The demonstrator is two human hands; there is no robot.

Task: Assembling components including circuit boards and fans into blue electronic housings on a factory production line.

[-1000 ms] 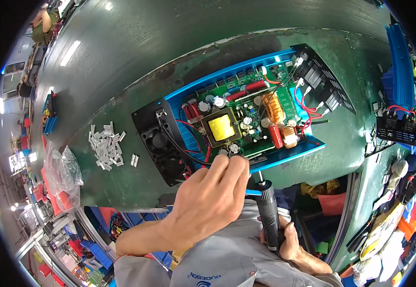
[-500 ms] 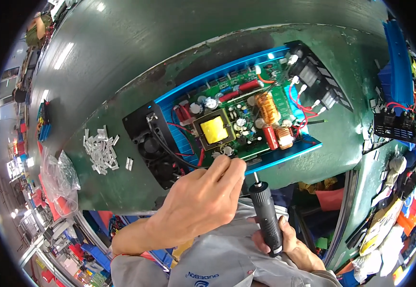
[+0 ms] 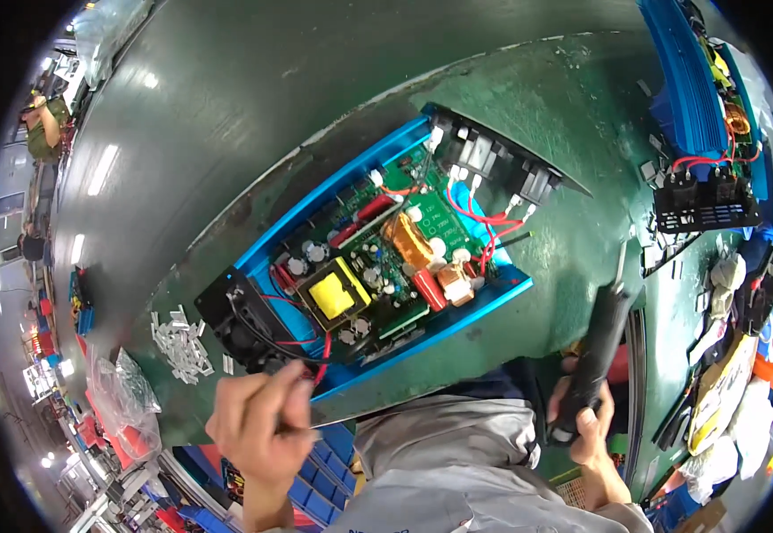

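My right hand (image 3: pixel 589 431) grips a black electric screwdriver (image 3: pixel 598 351) upright beside the case, its metal bit pointing up and away from any screw. My left hand (image 3: pixel 266 422) is at the near left corner of a blue metal case (image 3: pixel 440 326), its fingers curled together and slightly blurred; what they pinch, if anything, is hidden. Inside the open case lies a green circuit board (image 3: pixel 431 213) with a yellow transformer (image 3: pixel 333 295) and copper coils. A black end panel with fans (image 3: pixel 235 322) leans out at the left; another black end panel (image 3: pixel 502 155), wired in red, sits at the far right.
Small silvery pieces (image 3: pixel 180 346) are heaped left of the case, near a clear plastic bag (image 3: pixel 120 400). At the right stand another blue case (image 3: pixel 688 80) and its black slotted panel (image 3: pixel 706 209). Blue bins (image 3: pixel 326 471) show below the bench edge.
The case has turned, its left end coming nearer me. My left hand went left from the near edge to the fan end. The screwdriver moved right, away from the case.
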